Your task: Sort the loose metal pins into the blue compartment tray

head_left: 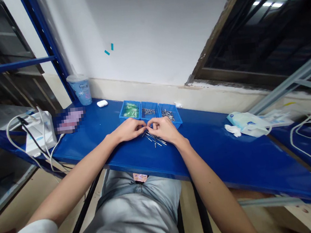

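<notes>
Since loose metal pins (pixel 155 143) lie between blue trays (pixel 140 111) and the front edge of the tabletop (pixel 209 144), presumably for easy reach, left hand (pixel 130 129) and right hand (pixel 164 128) meet over them, each grip pinched, on what I cannot tell.

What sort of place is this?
Probably a small workbench for sorting or assembling parts, though I can't be sure. Three blue trays of small pieces stand on a blue table, and the left hand and right hand meet over loose metal pins.
</notes>
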`<state>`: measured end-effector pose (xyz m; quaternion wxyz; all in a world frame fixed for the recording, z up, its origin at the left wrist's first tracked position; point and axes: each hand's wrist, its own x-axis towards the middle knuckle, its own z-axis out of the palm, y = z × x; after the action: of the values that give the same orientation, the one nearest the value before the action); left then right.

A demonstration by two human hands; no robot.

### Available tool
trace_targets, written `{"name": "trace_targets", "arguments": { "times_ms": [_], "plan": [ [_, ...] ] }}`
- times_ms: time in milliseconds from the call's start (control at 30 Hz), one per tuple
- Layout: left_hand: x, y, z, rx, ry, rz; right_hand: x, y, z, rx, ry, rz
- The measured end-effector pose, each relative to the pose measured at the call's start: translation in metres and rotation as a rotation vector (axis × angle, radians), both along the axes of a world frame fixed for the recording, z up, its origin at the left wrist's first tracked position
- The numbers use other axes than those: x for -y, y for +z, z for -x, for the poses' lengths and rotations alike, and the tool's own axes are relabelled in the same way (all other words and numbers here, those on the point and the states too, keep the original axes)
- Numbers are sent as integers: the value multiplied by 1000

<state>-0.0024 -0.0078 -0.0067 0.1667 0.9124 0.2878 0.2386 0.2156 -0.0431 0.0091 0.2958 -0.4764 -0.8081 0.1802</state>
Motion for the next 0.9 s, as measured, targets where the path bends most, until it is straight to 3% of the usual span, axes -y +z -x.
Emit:
{"name": "trace_targets", "arguments": {
  "times_ms": [433, 700, 900],
  "plan": [
    [5, 0, -4, 248, 25, 99, 4, -4, 7, -166, 39, -77],
    [1, 2, 0, 324, 83, -3, 2, -7, 6, 36, -14, -218],
    [-1, 2, 3, 348, 94, -61, -2, -11, 2, 112, -22, -236]
  ]
}}
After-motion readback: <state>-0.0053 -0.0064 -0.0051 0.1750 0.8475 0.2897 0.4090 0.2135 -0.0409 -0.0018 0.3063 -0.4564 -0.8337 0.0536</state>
